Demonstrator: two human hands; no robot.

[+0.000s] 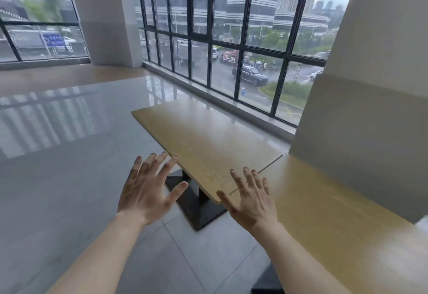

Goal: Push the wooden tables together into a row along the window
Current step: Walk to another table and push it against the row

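Two light wooden tables stand by the window. The far table (203,140) is skewed, with its near right corner touching the near table (342,224), which runs along the white wall on the right. A wedge-shaped gap separates their edges. My left hand (148,187) hovers with fingers spread just left of the far table's near edge, the fingertips at its corner. My right hand (252,198) is spread open over the gap where the two tabletops meet. Neither hand holds anything.
The far table stands on a black pedestal base (199,210). A tall window wall (231,62) with a low sill runs behind the tables. A white pillar (361,113) rises at right, another (104,15) at back left. Glossy tiled floor (69,154) spreads to the left.
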